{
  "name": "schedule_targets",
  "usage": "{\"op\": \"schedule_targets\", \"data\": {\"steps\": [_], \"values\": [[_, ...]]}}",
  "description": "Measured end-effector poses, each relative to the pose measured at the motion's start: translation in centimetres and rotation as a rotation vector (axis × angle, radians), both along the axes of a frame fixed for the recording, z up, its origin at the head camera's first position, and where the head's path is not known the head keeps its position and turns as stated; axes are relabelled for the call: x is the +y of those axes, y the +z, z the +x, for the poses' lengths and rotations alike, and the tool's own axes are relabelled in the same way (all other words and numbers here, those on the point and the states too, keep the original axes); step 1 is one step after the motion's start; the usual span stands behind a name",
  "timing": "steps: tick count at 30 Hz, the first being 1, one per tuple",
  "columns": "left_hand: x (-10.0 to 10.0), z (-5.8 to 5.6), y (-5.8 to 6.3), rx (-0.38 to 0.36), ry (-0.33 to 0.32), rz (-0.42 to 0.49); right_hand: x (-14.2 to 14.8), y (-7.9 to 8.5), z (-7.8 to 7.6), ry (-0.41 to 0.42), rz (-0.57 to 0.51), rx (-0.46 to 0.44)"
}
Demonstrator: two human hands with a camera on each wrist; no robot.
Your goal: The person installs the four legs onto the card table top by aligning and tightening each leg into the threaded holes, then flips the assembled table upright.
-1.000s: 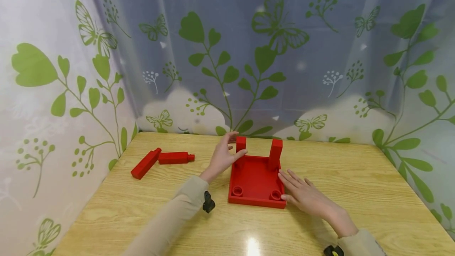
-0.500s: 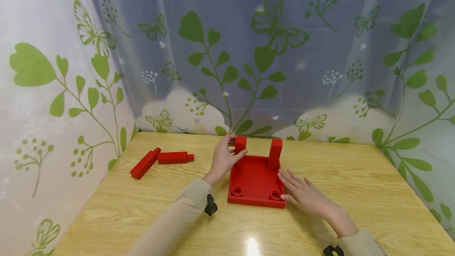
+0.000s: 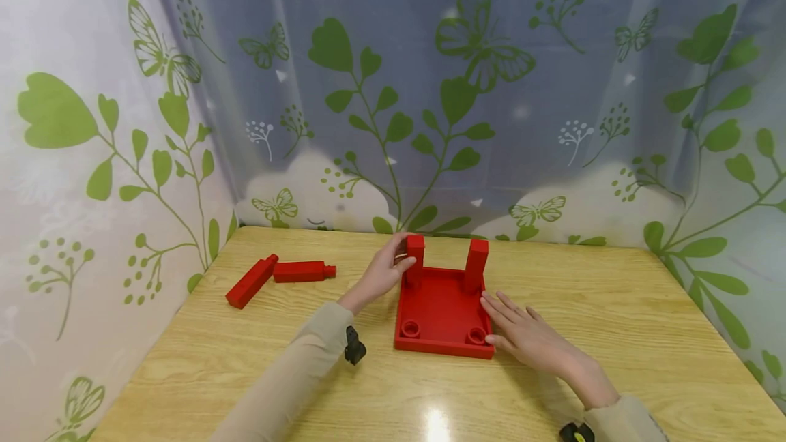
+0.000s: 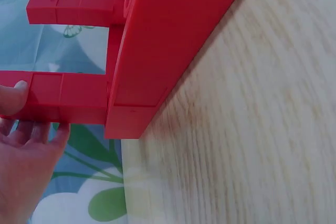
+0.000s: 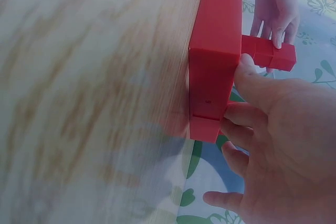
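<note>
A shallow red square tray-like base [image 3: 442, 309] lies on the table with its hollow side up. Two red square legs stand upright in its far corners. My left hand [image 3: 382, 271] grips the far-left leg [image 3: 415, 254] near its top, thumb on one face and fingers on another, as the left wrist view also shows. The far-right leg [image 3: 475, 264] stands untouched. Round sockets sit at the near-left [image 3: 410, 328] and near-right [image 3: 476, 336] corners. With its fingers extended, my right hand [image 3: 528, 341] rests against the base's right side, its thumb [image 5: 247, 66] at the rim.
Two loose red legs, one slanted [image 3: 252, 282] and one lying crosswise [image 3: 301, 272], are on the wooden table [image 3: 344, 387] to the left, each with a narrow round peg at one end. A patterned curtain [image 3: 393, 87] hangs behind the table and along both sides.
My left hand has shifted its hold on the far-left leg, the thumb drawing back leftward across its front. That leg looks slightly turned between frames. The right hand and base stay put.
</note>
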State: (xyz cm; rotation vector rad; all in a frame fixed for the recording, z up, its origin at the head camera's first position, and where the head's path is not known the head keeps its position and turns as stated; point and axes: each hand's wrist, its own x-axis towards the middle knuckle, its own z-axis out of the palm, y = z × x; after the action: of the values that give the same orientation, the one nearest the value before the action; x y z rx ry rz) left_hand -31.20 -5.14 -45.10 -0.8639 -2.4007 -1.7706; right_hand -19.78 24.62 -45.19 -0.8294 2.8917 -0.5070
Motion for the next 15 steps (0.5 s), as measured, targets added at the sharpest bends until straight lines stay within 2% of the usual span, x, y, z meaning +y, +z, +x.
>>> {"op": "schedule_targets", "data": {"steps": [3,6,9,15], "values": [[-0.2,-0.1,0.2,-0.032,-0.051,0.011,0.0,0.0,0.0,0.0,0.0,0.002],[-0.1,0.0,0.2,-0.052,-0.038,0.015,-0.1,0.0,0.0,0.001,-0.003,0.001],[0.3,0.4,0.1,-0.033,0.063,-0.002,0.0,0.1,0.0,0.002,-0.005,-0.005],[1.5,1.1,-0.4,0.099,0.347,-0.055,0.0,0.0,0.0,-0.001,-0.003,-0.01]]}}
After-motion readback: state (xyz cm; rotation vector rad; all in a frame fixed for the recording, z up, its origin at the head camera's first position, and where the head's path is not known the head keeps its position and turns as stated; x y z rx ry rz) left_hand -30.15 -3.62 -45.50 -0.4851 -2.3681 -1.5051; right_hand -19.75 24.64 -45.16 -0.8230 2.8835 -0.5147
